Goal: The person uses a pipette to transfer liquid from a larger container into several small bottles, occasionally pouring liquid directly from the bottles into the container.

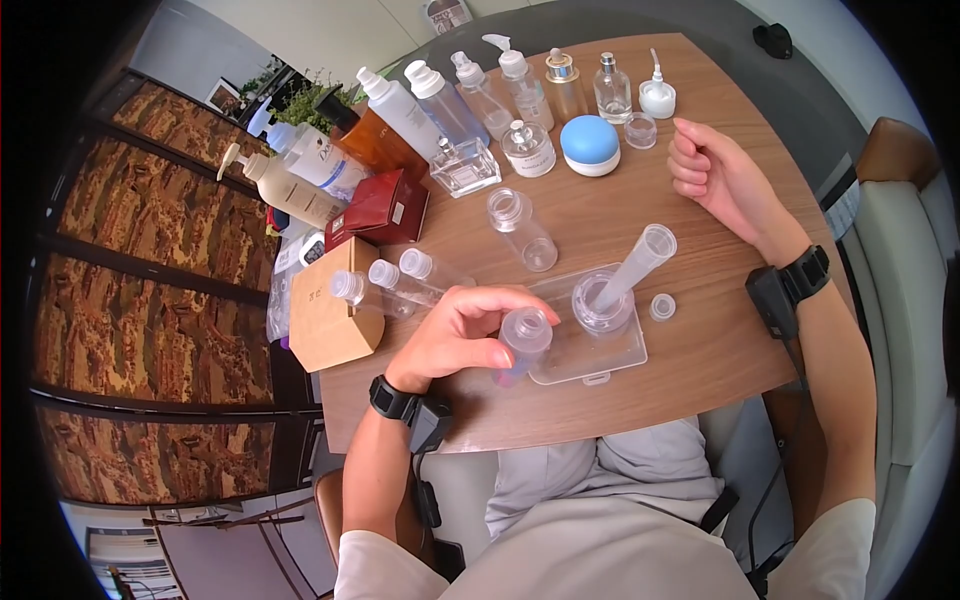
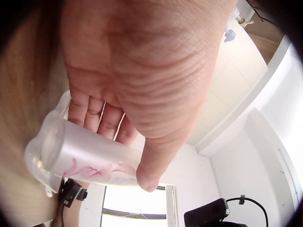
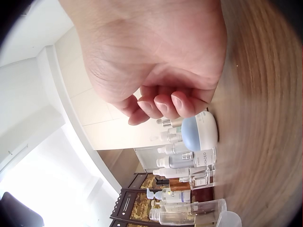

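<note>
My left hand [image 1: 470, 335] grips a small clear bottle [image 1: 527, 330] between thumb and fingers near its neck. In the left wrist view, pink flower print shows on the side of this bottle [image 2: 94, 163], and its base is close over a clear plastic tray. That tray [image 1: 570, 367] lies flat in front of me and bears a round clear container [image 1: 603, 318] with a frosted tube [image 1: 645, 255] leaning up out of it. My right hand [image 1: 725, 180] rests by the table's right side, fingers loosely curled; nothing shows in it in the right wrist view [image 3: 161, 90].
A small clear cap [image 1: 662, 307] lies right of the tray. Behind it stands an uncapped clear bottle [image 1: 522, 230]. Several small bottles [image 1: 400, 280] stand by a cardboard box [image 1: 335, 305] and a red box [image 1: 385, 208]. Pump bottles and a blue-lidded jar [image 1: 590, 145] line the back.
</note>
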Action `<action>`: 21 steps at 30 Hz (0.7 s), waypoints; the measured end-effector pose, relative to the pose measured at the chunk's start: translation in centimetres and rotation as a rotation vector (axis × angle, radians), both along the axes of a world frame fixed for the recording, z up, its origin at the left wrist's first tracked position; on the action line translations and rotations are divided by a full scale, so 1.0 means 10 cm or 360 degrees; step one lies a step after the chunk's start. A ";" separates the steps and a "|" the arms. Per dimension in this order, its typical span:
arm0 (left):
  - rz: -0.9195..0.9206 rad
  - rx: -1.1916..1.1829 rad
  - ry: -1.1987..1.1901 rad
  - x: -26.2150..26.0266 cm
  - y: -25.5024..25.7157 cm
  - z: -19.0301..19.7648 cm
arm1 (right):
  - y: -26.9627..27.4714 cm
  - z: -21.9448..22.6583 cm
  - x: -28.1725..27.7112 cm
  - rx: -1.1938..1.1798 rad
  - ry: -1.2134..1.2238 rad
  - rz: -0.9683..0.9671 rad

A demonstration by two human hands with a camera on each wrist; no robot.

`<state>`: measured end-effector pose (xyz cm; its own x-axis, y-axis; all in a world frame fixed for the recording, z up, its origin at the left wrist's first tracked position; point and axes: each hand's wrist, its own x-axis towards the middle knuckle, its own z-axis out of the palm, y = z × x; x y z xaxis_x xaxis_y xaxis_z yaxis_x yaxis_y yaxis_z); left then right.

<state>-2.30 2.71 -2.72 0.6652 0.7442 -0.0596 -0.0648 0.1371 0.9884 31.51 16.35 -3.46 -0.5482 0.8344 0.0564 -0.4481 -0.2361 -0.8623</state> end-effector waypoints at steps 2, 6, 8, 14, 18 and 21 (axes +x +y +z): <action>0.0001 0.0001 -0.0002 0.01 0.00 0.00 | -0.01 0.00 0.00 0.0005 -0.0013 -0.0008; -0.0007 0.0006 -0.0001 0.01 0.00 0.01 | 0.00 0.00 0.00 0.0024 -0.0029 0.0016; -0.0004 0.0013 -0.0003 0.01 0.00 0.01 | 0.00 0.00 -0.01 0.0017 -0.0026 0.0016; 0.0010 -0.0009 0.0009 0.02 -0.01 0.02 | 0.00 0.00 0.00 0.0021 -0.0015 0.0009; 0.0015 -0.0001 -0.0001 0.03 -0.01 0.02 | 0.01 -0.01 0.00 0.0005 -0.0003 0.0020; 0.0004 0.0005 0.0007 0.03 0.00 0.02 | 0.00 -0.01 -0.01 0.0019 -0.0024 0.0002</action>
<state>-2.03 2.68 -2.53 0.6633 0.7460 -0.0602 -0.0609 0.1339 0.9891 31.45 16.33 -3.58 -0.5501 0.8331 0.0580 -0.4346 -0.2263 -0.8717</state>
